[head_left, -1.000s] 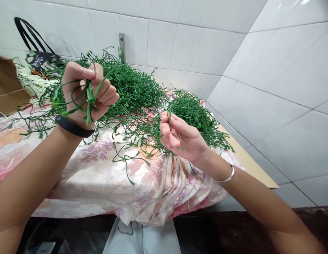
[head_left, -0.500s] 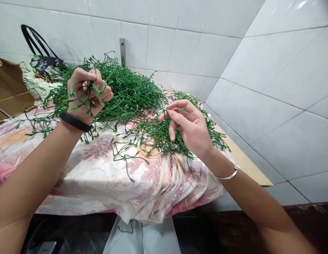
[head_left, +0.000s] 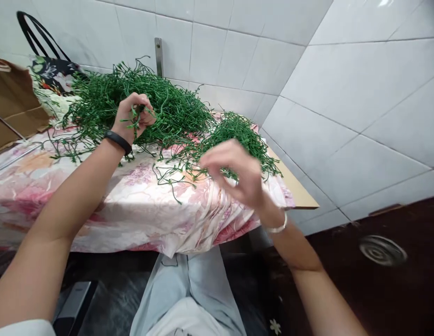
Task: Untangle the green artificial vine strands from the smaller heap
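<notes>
My left hand (head_left: 137, 114), with a black band on the wrist, is closed around several green artificial stems (head_left: 135, 122) whose budded tips stick out of the fist. It is in front of a large heap of the same green stems (head_left: 175, 107). My right hand (head_left: 236, 170) is over the front of a smaller pile of stems (head_left: 238, 128) on the right. Motion smears its fingers, so I cannot make out whether anything is in them. A few loose stems (head_left: 173, 182) lie on the flowered cloth (head_left: 133, 210) between the hands.
A brown cardboard box (head_left: 17, 98) stands at the left edge, with white flowers (head_left: 65, 105) and a dark floral bag (head_left: 52, 72) beside it. A metal bracket (head_left: 158, 58) is fixed to the tiled wall. A floor drain (head_left: 383, 250) shows at lower right.
My left hand has moved right and turned, still holding stems. My right hand has come away from the right pile, toward me. The view has tilted down, showing more floor.
</notes>
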`<state>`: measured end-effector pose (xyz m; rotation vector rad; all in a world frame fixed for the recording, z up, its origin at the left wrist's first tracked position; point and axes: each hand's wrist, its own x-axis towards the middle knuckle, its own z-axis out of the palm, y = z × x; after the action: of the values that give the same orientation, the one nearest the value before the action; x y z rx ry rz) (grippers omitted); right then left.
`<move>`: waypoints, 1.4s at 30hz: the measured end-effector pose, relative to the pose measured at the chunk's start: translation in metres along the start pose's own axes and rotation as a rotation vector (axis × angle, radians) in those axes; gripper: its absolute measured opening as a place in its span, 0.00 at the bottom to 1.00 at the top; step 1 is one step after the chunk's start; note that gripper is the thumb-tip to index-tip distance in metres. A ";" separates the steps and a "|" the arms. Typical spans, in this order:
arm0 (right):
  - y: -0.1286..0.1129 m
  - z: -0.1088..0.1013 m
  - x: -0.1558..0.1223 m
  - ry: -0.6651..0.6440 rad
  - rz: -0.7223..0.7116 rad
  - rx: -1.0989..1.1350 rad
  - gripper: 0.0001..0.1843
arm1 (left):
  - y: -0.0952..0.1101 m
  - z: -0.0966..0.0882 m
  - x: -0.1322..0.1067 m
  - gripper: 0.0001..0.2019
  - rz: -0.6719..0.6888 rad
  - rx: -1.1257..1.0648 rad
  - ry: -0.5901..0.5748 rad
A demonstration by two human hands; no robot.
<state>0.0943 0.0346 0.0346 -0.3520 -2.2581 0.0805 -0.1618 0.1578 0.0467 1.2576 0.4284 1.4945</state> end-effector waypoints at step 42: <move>0.087 -0.033 0.082 -0.325 0.382 -0.497 0.29 | 0.007 0.002 -0.007 0.10 0.041 -0.167 0.088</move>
<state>0.0884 0.1393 0.1012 -1.1018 -2.4823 -0.2470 -0.1642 0.1488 0.0497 1.0781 0.3296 1.5902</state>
